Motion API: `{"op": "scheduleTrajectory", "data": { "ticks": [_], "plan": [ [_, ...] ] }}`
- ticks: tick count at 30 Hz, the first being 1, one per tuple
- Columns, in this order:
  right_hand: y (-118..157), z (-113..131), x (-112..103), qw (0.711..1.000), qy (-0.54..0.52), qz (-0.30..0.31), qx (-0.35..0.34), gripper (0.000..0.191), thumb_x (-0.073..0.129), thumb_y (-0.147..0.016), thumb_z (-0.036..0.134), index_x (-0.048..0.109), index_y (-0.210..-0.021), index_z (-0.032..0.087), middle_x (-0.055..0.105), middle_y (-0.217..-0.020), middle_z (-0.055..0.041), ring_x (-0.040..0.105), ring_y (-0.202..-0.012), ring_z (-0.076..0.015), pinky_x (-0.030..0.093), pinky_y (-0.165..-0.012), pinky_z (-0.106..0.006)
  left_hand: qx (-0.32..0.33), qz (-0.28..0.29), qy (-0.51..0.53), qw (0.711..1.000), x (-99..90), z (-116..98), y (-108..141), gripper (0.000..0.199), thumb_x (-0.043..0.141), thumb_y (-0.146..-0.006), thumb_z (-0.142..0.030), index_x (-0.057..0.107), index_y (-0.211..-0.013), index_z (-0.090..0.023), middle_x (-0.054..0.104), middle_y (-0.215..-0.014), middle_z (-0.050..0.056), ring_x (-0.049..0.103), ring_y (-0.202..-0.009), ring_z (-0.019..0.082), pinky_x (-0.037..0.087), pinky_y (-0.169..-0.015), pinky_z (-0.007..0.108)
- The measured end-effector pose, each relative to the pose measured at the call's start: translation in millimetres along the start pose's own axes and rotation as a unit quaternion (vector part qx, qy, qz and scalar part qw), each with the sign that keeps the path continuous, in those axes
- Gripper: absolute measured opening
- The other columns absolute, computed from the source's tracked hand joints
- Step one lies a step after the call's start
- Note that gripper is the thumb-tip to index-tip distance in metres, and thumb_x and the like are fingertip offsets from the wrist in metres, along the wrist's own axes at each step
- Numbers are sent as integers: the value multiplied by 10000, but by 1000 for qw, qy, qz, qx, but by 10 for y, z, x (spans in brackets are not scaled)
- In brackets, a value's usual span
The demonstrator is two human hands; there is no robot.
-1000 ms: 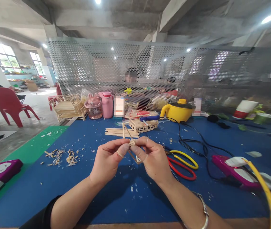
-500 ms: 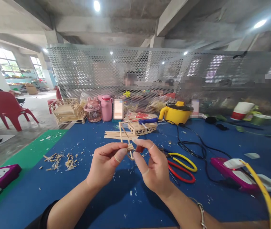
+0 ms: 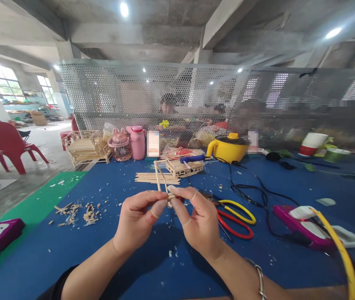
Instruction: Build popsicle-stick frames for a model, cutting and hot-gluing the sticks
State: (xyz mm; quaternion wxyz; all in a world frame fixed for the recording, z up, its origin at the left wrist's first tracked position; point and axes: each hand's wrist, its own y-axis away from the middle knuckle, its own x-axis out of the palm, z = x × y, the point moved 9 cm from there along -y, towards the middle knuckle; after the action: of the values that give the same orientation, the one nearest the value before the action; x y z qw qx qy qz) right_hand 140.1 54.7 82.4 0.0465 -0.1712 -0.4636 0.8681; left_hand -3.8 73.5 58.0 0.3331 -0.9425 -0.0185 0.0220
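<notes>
Between both hands, above the blue table, is a small wooden stick frame (image 3: 158, 177). My left hand (image 3: 136, 218) pinches its lower part between thumb and forefinger. From the other side my right hand (image 3: 198, 221) closes thumb and forefinger on the same part, the fingertips of both hands almost touching. Behind the hands lie loose wooden sticks (image 3: 149, 178) and a small wooden piece with cut-out sides (image 3: 188, 168), with a blue-handled tool (image 3: 193, 158) on top. Pliers with one yellow and one red handle (image 3: 238, 211) rest right of my right hand.
Wood scraps (image 3: 91, 213) lie at left. A wooden model (image 3: 85, 148), pink jug (image 3: 138, 143) and yellow pot (image 3: 230, 148) stand at the back before a mesh screen (image 3: 118, 91). Black cables and a purple power strip (image 3: 305, 227) are at right. People sit behind the mesh.
My right forefinger and thumb have closed onto the stick frame, where they were spread apart before. The view has shifted slightly.
</notes>
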Motion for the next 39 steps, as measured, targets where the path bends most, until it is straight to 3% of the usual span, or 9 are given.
{"op": "scheduleTrajectory", "data": {
  "ticks": [4, 7, 10, 13, 21, 32, 39],
  "plan": [
    [-4, -28, 4, 1000, 2, 6, 11, 176, 593, -829, 154, 644, -972, 243, 685, -874, -25, 632, -789, -163, 511, -697, -303, -25, 2, 13, 1000, 5, 56, 9, 131, 681, -762, -290, 748, -830, -200, 749, -839, 60, 692, -717, 168, 564, -670, 250],
    [15, -60, 17, 1000, -13, 7, 21, 264, 603, -820, 169, 599, -1070, 251, 651, -849, -14, 610, -758, -152, 508, -710, -310, -85, -13, 70, 994, -5, 162, 6, 155, 705, -740, -308, 743, -829, -187, 754, -834, 65, 701, -751, 185, 566, -717, 276],
    [33, -90, 8, 999, -35, -10, 30, 420, 613, -802, 182, 499, -1197, 265, 594, -835, -1, 573, -744, -148, 503, -735, -327, -166, -38, 182, 968, -5, 322, 4, 196, 734, -714, -323, 728, -849, -181, 757, -804, 57, 709, -777, 195, 561, -764, 307],
    [34, -79, 10, 999, -34, -13, 25, 415, 600, -802, 166, 489, -1188, 270, 572, -844, 3, 556, -752, -143, 489, -755, -327, -201, -43, 245, 948, 9, 404, -8, 220, 755, -692, -326, 723, -847, -174, 756, -797, 56, 712, -772, 196, 556, -774, 315],
    [3, -80, 26, 999, -25, 12, 20, 340, 608, -802, 170, 559, -1128, 253, 596, -861, 1, 569, -769, -137, 490, -751, -297, -142, 15, 152, 978, 74, 243, -5, 114, 734, -719, -255, 748, -808, -185, 759, -821, 47, 705, -767, 174, 555, -728, 244],
    [43, -116, 12, 999, -36, 17, 32, 338, 553, -802, 158, 528, -1129, 235, 583, -866, -11, 569, -795, -149, 493, -761, -319, -172, -2, 194, 966, 74, 280, -5, 82, 730, -727, -240, 742, -802, -209, 760, -763, 12, 717, -743, 160, 553, -712, 210],
    [6, -135, 22, 996, -41, 14, 76, 123, 589, -786, 216, 604, -905, 192, 638, -818, -33, 596, -749, -165, 500, -724, -330, -158, 11, 192, 969, 99, 240, -5, 94, 723, -735, -250, 740, -813, -201, 762, -788, 31, 711, -766, 164, 552, -739, 225]
  ]
}}
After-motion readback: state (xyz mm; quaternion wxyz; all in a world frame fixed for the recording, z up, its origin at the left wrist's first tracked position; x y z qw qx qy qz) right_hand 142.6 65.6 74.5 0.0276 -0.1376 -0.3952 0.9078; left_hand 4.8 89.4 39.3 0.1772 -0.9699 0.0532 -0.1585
